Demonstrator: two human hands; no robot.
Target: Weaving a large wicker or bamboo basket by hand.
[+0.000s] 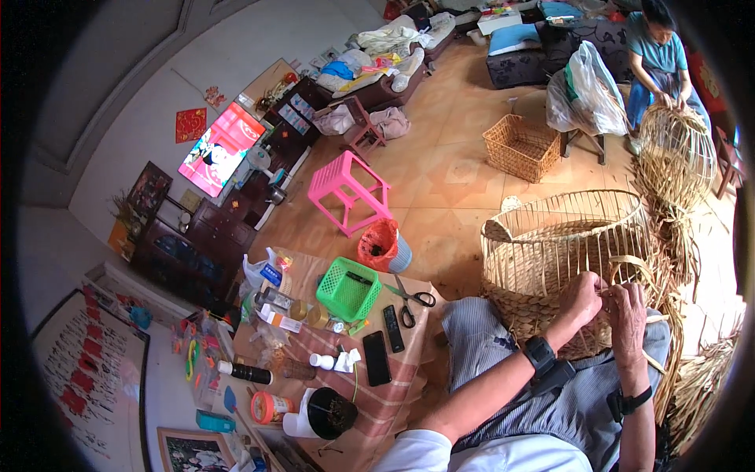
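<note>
A large oval basket [523,287] rests on and against my lap, its lower part woven of straw and its upper part showing bare upright ribs under a rim. My left hand [582,300] is closed at its near right side, fingertips pinched at the ribs. Close beside it my right hand [627,318] is closed too, its fingers nearly touching the left ones. Between them they pinch a straw strand, mostly hidden by the fingers. A flat straw strip [634,263] loops up just above my right hand. Loose straw [675,236] hangs along the basket's right side.
At far right a person [661,59] works on another ribbed frame [683,145]. A rectangular wicker basket [525,149] and a pink stool [346,189] stand on the floor. Left of me, a table [417,358] holds scissors [409,297], a phone [377,358] and a green basket [348,289].
</note>
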